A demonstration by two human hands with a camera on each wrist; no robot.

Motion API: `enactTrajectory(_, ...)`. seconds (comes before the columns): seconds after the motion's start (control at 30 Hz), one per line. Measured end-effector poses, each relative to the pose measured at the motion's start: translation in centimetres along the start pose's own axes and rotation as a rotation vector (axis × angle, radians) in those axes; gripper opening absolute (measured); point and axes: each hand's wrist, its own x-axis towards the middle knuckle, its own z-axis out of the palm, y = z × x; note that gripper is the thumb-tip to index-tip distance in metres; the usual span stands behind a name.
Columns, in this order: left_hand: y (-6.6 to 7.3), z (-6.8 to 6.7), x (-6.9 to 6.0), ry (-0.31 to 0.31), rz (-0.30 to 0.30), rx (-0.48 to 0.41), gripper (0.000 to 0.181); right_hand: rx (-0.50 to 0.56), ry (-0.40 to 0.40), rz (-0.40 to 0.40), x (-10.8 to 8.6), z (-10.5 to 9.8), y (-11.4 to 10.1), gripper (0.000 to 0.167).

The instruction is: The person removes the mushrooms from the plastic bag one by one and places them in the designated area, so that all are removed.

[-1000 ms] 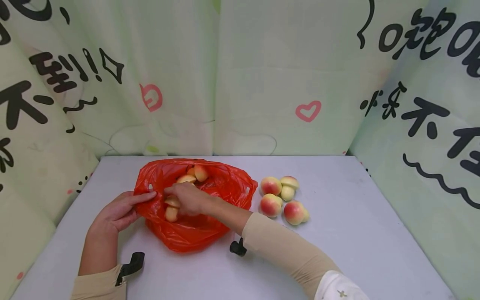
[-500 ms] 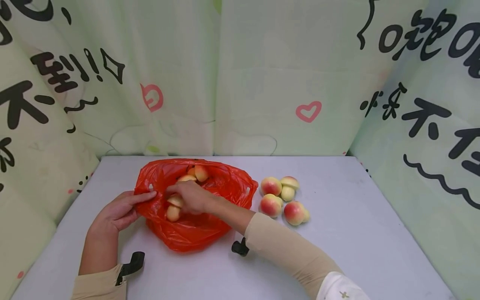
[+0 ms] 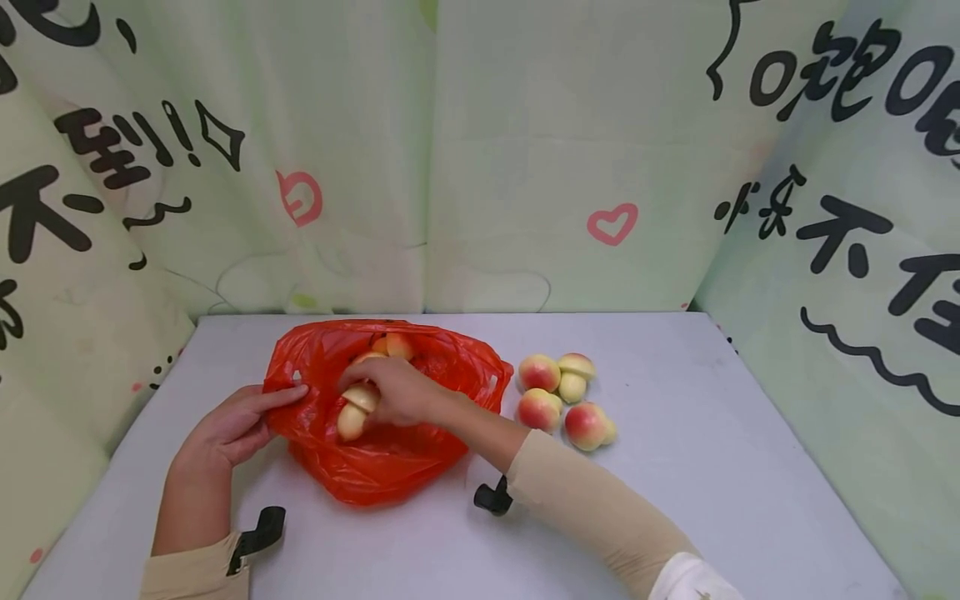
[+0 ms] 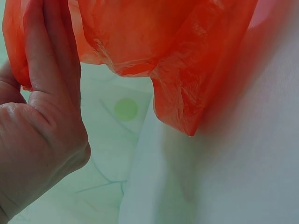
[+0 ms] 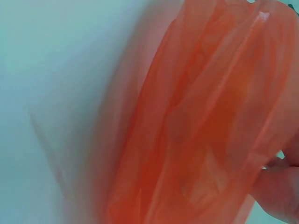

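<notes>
A red plastic bag (image 3: 367,483) lies with its mouth spread wide. My left hand (image 3: 228,429) pinches its left rim between thumb and fingers; the left wrist view shows this hand (image 4: 46,107) against the hanging red film. Inside the bag's mouth, my right hand (image 3: 397,390) grips a mushroom (image 3: 351,422) with a yellowish cap and pale stem, tilted stem-down. Its fingertips are partly hidden behind the mushroom. More mushrooms, one with a reddish cap (image 3: 399,345), sit at the back of the bag. In the right wrist view, the bag (image 5: 196,116) covers most of the hand's work.
Several red-and-yellow mushrooms stand grouped on the white table (image 3: 675,467) right of the bag, including a yellow-capped mushroom (image 3: 573,379) and a red-capped mushroom (image 3: 588,425). Pale printed curtains (image 3: 510,167) enclose the table at the back and sides.
My right hand has shifted slightly to the right inside the bag, and the mushroom in it has tilted and shows more fully. My left hand keeps its grip on the rim.
</notes>
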Motion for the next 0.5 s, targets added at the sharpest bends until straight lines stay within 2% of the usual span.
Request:
enactTrajectory(0.1, 0.0, 0.0, 0.0, 0.005, -0.008, -0.010, 0.054, 0.040, 0.015, 0.004, -0.5, -0.5, 0.1, 0.042)
enactTrajectory(0.5, -0.1, 0.0, 0.1, -0.005, -0.015, -0.002, 0.053, 0.084, 0.086, 0.014, -2.1, -2.3, 0.2, 0.043)
